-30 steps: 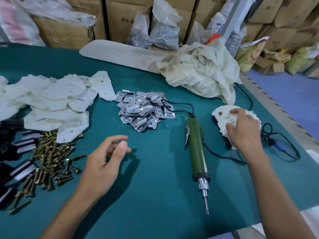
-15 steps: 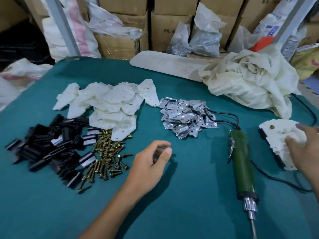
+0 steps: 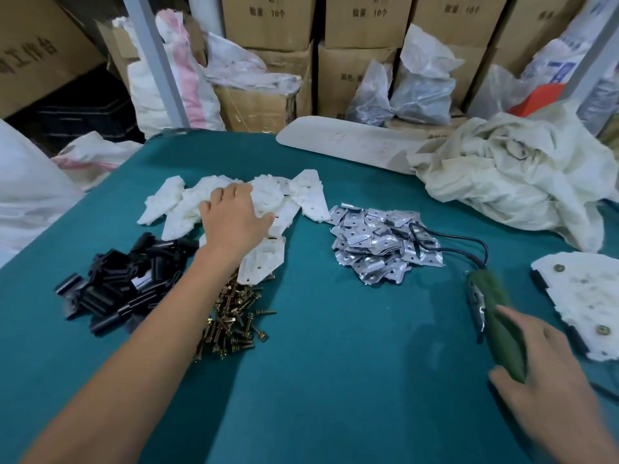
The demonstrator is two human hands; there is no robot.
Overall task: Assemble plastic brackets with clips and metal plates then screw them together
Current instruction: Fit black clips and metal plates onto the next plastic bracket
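Your L hand (image 3: pixel 231 222) now lies spread-fingered on the bracket pile (image 3: pixel 303 195); R hand (image 3: pixel 542 370) quit the done assy (image 3: pixel 589 296), wraps the driver (image 3: pixel 492 296): new unit.

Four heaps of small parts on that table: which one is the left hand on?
The white plastic brackets, under the left hand; the black clips, brass screws and metal plates lie apart from it.

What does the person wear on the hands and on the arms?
Nothing that shows. The left hand and the right hand have no gloves. The left forearm and the right forearm are bare: no sleeve, watch or bracelet in view.
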